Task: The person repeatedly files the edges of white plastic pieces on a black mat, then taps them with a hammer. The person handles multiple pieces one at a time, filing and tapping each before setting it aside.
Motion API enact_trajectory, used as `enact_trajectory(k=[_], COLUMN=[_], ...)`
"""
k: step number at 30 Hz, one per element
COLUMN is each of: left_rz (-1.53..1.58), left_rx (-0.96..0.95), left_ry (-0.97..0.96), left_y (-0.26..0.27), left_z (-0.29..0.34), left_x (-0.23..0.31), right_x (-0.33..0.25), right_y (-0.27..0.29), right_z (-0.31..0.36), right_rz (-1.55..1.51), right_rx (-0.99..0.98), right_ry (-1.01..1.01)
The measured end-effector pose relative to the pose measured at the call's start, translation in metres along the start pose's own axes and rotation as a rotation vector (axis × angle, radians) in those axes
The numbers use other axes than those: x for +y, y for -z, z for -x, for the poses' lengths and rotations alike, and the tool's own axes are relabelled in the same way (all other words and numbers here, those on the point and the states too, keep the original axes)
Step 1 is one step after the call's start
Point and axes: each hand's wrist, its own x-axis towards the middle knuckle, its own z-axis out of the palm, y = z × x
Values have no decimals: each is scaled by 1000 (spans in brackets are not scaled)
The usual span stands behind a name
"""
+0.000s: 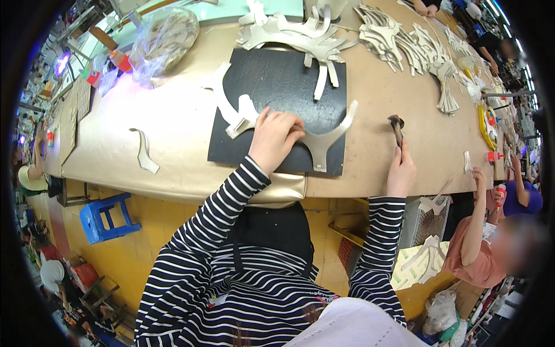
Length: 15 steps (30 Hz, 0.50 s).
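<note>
Nearest, below the bench's [370, 156] near edge, a blue stool [108, 218] stands on the floor toward the left. To the right, a person in a pink top [471, 254] sits close, one hand raised to the bench's edge.

Just beyond that edge, the right hand [400, 172] has its fingers closed around the handle of a hammer [397, 128], right of a black board [263, 75], head pointing to the far edge. The left hand [276, 137] is over the board's near half, thumb and fingertips pinching one arm of a pale Y-shaped piece [322, 144]; this piece lies near the board's near right corner.

Just left of that hand, another pale piece [226, 95] crosses the board's left edge, crowding it. A curved strip [144, 151] lies well apart, near the bench's left part.

Farther, a heap of pale pieces [289, 34] overhangs the board's far edge, covering some of it. A second heap [384, 37] spreads beyond the far right corner; a clear plastic bag [165, 46] sits beyond the far left one.
</note>
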Motion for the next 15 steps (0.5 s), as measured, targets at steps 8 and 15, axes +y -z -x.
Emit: enact_trajectory(k=[8, 15], left_rz=[548, 541], left_rx=[-45, -32], left_ry=[34, 102], left_y=[44, 87], left_z=[-32, -54], left_x=[53, 78], right_x=[14, -9], right_y=[-22, -37], right_z=[3, 22], right_rz=[244, 336], right_rx=[92, 271], right_ry=[84, 320])
